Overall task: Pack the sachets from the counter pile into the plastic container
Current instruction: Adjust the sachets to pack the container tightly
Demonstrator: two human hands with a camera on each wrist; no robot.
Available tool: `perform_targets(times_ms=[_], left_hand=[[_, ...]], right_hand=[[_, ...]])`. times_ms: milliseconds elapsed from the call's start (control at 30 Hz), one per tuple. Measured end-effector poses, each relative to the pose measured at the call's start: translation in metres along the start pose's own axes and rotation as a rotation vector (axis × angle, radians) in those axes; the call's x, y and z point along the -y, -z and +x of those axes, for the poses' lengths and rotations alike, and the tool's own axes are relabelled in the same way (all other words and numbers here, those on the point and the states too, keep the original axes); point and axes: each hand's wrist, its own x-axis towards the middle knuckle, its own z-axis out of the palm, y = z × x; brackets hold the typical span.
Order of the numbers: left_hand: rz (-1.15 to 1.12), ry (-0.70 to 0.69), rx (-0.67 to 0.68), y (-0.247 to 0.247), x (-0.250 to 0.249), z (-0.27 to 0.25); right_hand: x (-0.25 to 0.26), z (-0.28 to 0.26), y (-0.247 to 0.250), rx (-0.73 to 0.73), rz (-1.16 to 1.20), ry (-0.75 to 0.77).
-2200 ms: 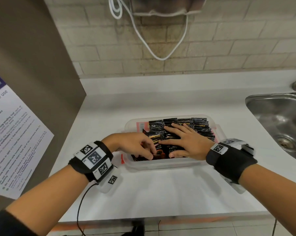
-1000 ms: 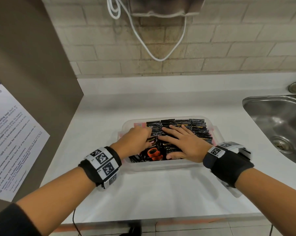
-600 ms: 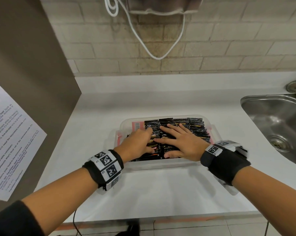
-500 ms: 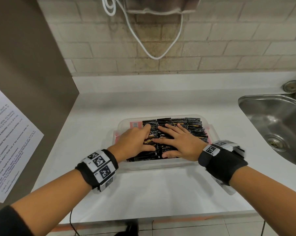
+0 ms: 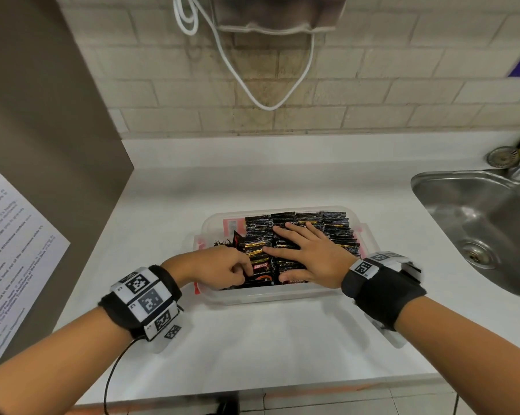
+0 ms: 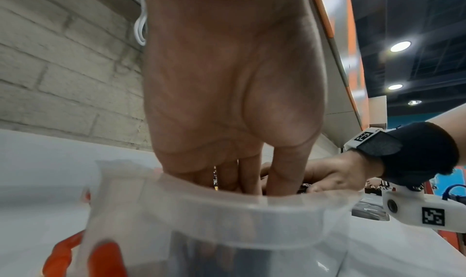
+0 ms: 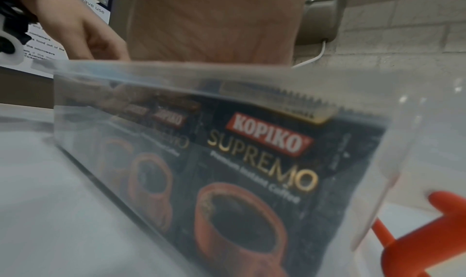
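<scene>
Left hand [image 5: 220,266] pinches a sachet [image 5: 260,269] inside the container [image 5: 282,296]; right hand [image 5: 314,259] presses flat beside it.

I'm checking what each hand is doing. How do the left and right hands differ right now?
The right hand lies flat, fingers spread, on the sachets; the left hand is curled, fingers dug down among them at the container's near-left end. Both are inside the container.
</scene>
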Motion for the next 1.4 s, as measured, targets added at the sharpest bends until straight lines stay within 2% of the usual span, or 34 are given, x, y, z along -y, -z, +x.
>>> perform_targets(times_ms=[267,467,667,933,1133,1233,1400], left_hand=[[0.060,-0.012,0.051,0.001,-0.001,0.002],[0.040,-0.024,0.008,-0.002,-0.001,0.004],[-0.049,-0.079,-0.159,0.007,-0.003,0.003],[-0.199,-0.118,-0.127,0.013,-0.006,-0.004],[-0.286,-0.075,-0.095,0.022,-0.002,-0.013],[-0.277,-0.069,-0.145,0.029,-0.003,-0.018],[-0.379,-0.031,-0.141,0.029,-0.007,-0.018]], right_hand=[[0.000,0.000,-0.001,-0.007,-0.004,-0.001],[-0.001,0.001,-0.001,-0.010,-0.005,-0.001],[-0.001,0.001,-0.002,-0.016,0.003,-0.001],[0.000,0.001,-0.001,-0.017,0.016,-0.006],[0.001,0.001,0.001,-0.012,-0.003,-0.007],[0.001,0.000,0.002,-0.002,-0.003,-0.010],[0.001,0.000,0.000,-0.004,-0.004,-0.006]])
